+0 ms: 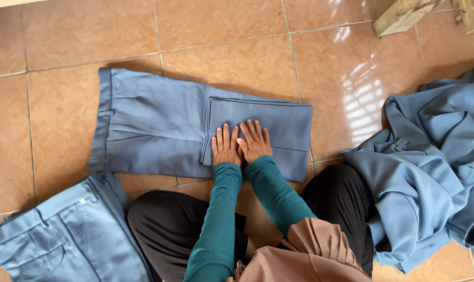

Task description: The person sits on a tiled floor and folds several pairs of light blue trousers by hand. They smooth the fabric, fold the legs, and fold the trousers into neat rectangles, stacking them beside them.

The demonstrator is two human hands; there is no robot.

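Observation:
A pair of grey-blue trousers lies flat on the tiled floor, waistband to the left, its legs folded back into a doubled panel on the right. My left hand and my right hand press side by side, palms down and fingers spread, on the near part of that folded panel. Both arms wear teal sleeves. Neither hand grips anything.
Another pair of grey-blue trousers lies at the lower left. A heap of grey-blue garments is piled at the right. My black-clad knees rest on the orange floor tiles. A cardboard piece lies at the top right.

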